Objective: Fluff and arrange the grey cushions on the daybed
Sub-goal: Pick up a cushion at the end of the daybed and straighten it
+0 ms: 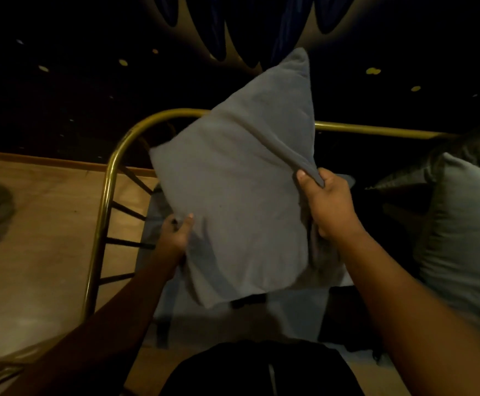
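A grey cushion (233, 178) is held up in the air over the daybed, tilted, with one corner pointing up. My left hand (176, 235) grips its lower left edge, thumb on the front face. My right hand (327, 201) pinches its right corner, bunching the fabric. A second grey cushion (467, 238) stands at the right edge of the view on the daybed. Grey seat fabric (296, 307) lies beneath the held cushion. The room is dim.
The daybed's curved brass rail (110, 172) with dark spindles runs along the left end and back. A wooden floor (39, 230) lies to the left. A dark cushion (473, 150) sits behind the right one. A dark wall with curtains is behind.
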`<state>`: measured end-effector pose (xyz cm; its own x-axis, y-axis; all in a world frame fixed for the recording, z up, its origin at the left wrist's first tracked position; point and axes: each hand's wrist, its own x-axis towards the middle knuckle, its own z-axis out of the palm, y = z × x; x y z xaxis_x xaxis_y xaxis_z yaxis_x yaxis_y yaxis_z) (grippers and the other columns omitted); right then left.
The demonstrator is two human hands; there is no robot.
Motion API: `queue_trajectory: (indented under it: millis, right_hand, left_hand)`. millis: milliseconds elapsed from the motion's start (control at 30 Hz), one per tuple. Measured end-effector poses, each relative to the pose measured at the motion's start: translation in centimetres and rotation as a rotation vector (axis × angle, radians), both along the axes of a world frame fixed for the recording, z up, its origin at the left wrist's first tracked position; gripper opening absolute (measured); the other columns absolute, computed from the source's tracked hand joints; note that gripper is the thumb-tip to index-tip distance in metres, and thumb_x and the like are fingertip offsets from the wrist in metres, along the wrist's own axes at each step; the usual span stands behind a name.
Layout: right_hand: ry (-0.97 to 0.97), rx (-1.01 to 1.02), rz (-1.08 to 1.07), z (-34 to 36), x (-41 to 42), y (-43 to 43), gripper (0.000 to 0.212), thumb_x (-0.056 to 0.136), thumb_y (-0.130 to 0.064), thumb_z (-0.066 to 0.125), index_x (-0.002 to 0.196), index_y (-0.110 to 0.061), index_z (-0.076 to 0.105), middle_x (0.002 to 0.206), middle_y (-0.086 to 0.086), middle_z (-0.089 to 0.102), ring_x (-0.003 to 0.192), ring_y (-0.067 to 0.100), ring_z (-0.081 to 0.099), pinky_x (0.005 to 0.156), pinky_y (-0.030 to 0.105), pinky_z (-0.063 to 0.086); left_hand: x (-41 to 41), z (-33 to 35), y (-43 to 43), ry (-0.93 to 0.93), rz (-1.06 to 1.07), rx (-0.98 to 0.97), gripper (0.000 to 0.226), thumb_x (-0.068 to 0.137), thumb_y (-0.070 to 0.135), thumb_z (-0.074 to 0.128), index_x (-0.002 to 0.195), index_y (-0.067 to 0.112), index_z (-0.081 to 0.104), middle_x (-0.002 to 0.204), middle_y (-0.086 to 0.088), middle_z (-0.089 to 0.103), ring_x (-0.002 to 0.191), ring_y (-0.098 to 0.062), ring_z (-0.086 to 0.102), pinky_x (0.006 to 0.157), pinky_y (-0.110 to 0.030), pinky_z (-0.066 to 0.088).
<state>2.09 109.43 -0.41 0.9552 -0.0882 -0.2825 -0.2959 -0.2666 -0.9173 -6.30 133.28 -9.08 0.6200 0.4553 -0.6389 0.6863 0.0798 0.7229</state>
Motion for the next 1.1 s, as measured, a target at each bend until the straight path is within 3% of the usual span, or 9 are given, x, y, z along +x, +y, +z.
queue_trajectory:
  millis: [100, 233, 333, 433, 567, 733, 867, 1000, 1100]
  right_hand:
    - [0.091, 0.179, -0.054, 0.2, -1.5, 0.2, 0.007, 0.089, -0.03, 0.059, 0.086, -0.025, 0.063, 0.091, -0.001, 0.068, 0.085, 0.013, 0.067, 0.073, 0.026, 0.056]
    - [0.183, 0.189, -0.119, -2.3, -4.1, 0.4, 0.012, 0.089, -0.033, 0.058, 0.086, -0.023, 0.063, 0.095, 0.003, 0.069, 0.09, 0.019, 0.067, 0.079, 0.035, 0.055]
    - [0.172, 0.031, -0.174, -5.2, -6.5, 0.1, 0.021, 0.091, -0.035, 0.055, 0.089, -0.016, 0.062, 0.088, 0.001, 0.066, 0.085, 0.017, 0.065, 0.078, 0.033, 0.054]
    - [0.233, -0.185, -0.196, -8.8, -8.8, 0.1, 0.028, 0.093, -0.035, 0.05, 0.079, -0.012, 0.056, 0.079, 0.007, 0.062, 0.079, 0.024, 0.061, 0.077, 0.038, 0.051]
    - [0.505, -0.456, -0.039, -14.0, -10.6, 1.8, 0.044, 0.097, -0.035, 0.041, 0.088, 0.004, 0.059, 0.102, 0.032, 0.063, 0.098, 0.044, 0.059, 0.083, 0.042, 0.044]
    - [0.721, -0.606, 0.309, -17.8, -11.7, 3.5, 0.049, 0.099, -0.036, 0.035, 0.107, 0.006, 0.06, 0.12, 0.031, 0.058, 0.113, 0.043, 0.054, 0.093, 0.041, 0.041]
    - [0.632, -0.709, 0.249, -18.0, -12.9, 3.5, 0.05, 0.098, -0.037, 0.036, 0.085, 0.005, 0.059, 0.104, 0.034, 0.063, 0.1, 0.045, 0.059, 0.082, 0.042, 0.044]
    - [0.519, -0.774, 0.023, -17.9, -13.8, 4.4, 0.047, 0.097, -0.032, 0.041, 0.092, 0.011, 0.059, 0.1, 0.036, 0.061, 0.093, 0.05, 0.059, 0.076, 0.047, 0.044]
    - [0.522, -0.791, 0.052, -18.7, -13.3, 4.1, 0.038, 0.093, -0.025, 0.05, 0.115, 0.006, 0.056, 0.118, 0.035, 0.056, 0.111, 0.048, 0.052, 0.09, 0.048, 0.041]
  left_hand:
    - [-1.2, 0.2, 2.0, 0.087, 0.111, 0.079, 0.066, 0.081, 0.048, 0.061, 0.134, 0.014, 0.04, 0.129, -0.009, 0.051, 0.119, -0.029, 0.05, 0.099, -0.046, 0.041]
    - [-1.8, -0.4, 3.8, 0.153, -0.097, 0.151, 0.046, 0.094, 0.034, 0.044, 0.114, -0.006, 0.055, 0.118, -0.029, 0.06, 0.111, -0.045, 0.055, 0.095, -0.048, 0.045]
    - [-2.8, -1.4, 4.5, 0.155, -0.186, 0.19, 0.043, 0.096, 0.03, 0.041, 0.102, -0.008, 0.058, 0.108, -0.033, 0.062, 0.104, -0.047, 0.058, 0.091, -0.049, 0.047]
    - [-3.9, -2.7, 5.4, 0.168, -0.22, 0.306, 0.043, 0.096, 0.033, 0.039, 0.107, -0.004, 0.058, 0.11, -0.029, 0.061, 0.105, -0.043, 0.057, 0.09, -0.044, 0.044]
    - [-4.0, -4.6, 7.6, 0.287, -0.247, 0.331, 0.044, 0.097, 0.031, 0.038, 0.115, -0.005, 0.055, 0.121, -0.033, 0.056, 0.112, -0.046, 0.052, 0.097, -0.048, 0.041]
    - [-5.0, -7.7, 11.2, 0.494, -0.319, 0.296, 0.038, 0.098, 0.025, 0.034, 0.125, 0.002, 0.05, 0.134, -0.026, 0.05, 0.122, -0.04, 0.048, 0.103, -0.044, 0.038]
    - [-5.4, -8.0, 10.9, 0.517, -0.398, 0.297, 0.038, 0.098, 0.022, 0.03, 0.127, 0.004, 0.044, 0.136, -0.019, 0.048, 0.125, -0.032, 0.047, 0.103, -0.038, 0.037]
    - [-5.0, -7.2, 11.3, 0.499, -0.435, 0.309, 0.04, 0.098, 0.021, 0.031, 0.132, 0.001, 0.039, 0.138, -0.02, 0.044, 0.128, -0.032, 0.044, 0.106, -0.037, 0.032]
    - [-5.4, -7.1, 10.5, 0.498, -0.429, 0.35, 0.042, 0.096, 0.024, 0.039, 0.131, 0.0, 0.042, 0.115, -0.022, 0.057, 0.122, -0.039, 0.049, 0.102, -0.044, 0.036]
